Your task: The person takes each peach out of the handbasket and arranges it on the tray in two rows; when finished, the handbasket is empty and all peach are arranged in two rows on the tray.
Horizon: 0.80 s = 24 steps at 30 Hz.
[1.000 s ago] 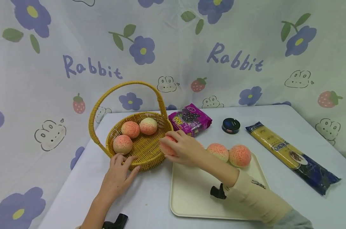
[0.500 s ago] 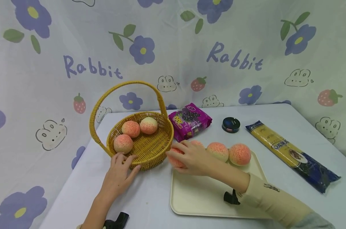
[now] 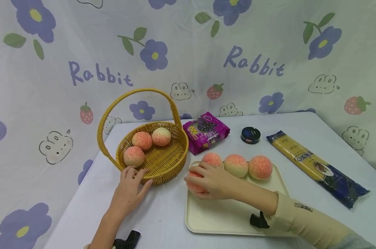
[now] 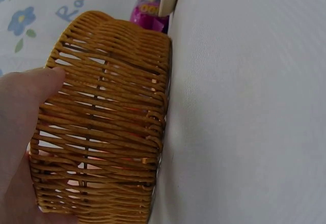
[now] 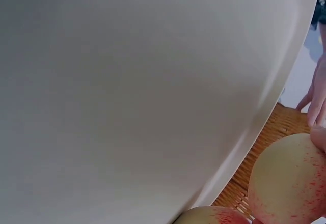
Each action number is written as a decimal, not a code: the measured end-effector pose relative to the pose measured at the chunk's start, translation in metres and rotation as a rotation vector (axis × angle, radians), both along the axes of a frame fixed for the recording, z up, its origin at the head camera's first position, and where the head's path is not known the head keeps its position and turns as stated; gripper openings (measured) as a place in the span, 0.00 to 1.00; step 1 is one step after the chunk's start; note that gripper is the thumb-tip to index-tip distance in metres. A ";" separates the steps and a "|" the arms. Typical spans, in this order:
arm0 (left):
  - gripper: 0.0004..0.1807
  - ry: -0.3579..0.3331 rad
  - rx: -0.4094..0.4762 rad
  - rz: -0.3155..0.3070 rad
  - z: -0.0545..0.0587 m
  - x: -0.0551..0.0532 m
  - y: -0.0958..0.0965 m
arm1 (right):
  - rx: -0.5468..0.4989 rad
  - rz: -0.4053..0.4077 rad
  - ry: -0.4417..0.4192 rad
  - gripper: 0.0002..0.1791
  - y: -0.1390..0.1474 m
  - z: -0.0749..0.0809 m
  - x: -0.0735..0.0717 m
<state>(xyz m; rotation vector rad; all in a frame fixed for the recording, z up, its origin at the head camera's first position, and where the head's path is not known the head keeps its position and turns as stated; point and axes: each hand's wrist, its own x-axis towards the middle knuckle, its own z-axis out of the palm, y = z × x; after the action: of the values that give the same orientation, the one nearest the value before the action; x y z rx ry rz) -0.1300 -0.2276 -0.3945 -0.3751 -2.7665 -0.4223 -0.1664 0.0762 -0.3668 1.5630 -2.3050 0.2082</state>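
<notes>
With twelve o'clock at the far side of the bench (image 3: 163, 218), the right hand (image 3: 216, 181) has its fingers curled round a peach (image 5: 286, 180), grasping it at ten o'clock on the cream tray (image 3: 219, 218); whether that fruit touches the tray cannot be told. Three other peaches (image 3: 236, 166) sit side by side along the tray's far edge, from eleven to one o'clock, the leftmost just beside the grasped one. At ten o'clock from the tray stands the yellow wicker basket (image 3: 164, 160), its tall handle upright. Inside lie three peaches (image 3: 142, 140), at nine, eleven and one o'clock. The left hand (image 3: 128, 190) grips the basket's rim at about seven o'clock, fingers over the edge and thumb against the outer wall. A purple bag (image 3: 206, 133) lies just beside the basket at two o'clock. A round black tin (image 3: 250, 135) is at twelve o'clock from the tray, and a long gold-and-blue packet (image 3: 317, 169) slants at two. Behind hangs a flower-printed cloth (image 3: 188, 45).
</notes>
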 end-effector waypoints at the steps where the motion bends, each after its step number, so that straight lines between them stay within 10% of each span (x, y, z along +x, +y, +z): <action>1: 0.20 0.001 0.001 -0.002 0.000 0.000 0.000 | 0.011 -0.003 -0.003 0.22 0.001 0.000 0.000; 24: 0.18 0.010 0.009 -0.009 0.001 0.000 0.000 | 0.104 0.079 -0.140 0.11 0.002 0.015 0.002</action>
<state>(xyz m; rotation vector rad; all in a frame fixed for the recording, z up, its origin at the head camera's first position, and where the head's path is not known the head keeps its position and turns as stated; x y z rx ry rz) -0.1301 -0.2274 -0.3933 -0.3868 -2.7530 -0.4330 -0.1641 0.0785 -0.3520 1.7445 -2.3961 0.2274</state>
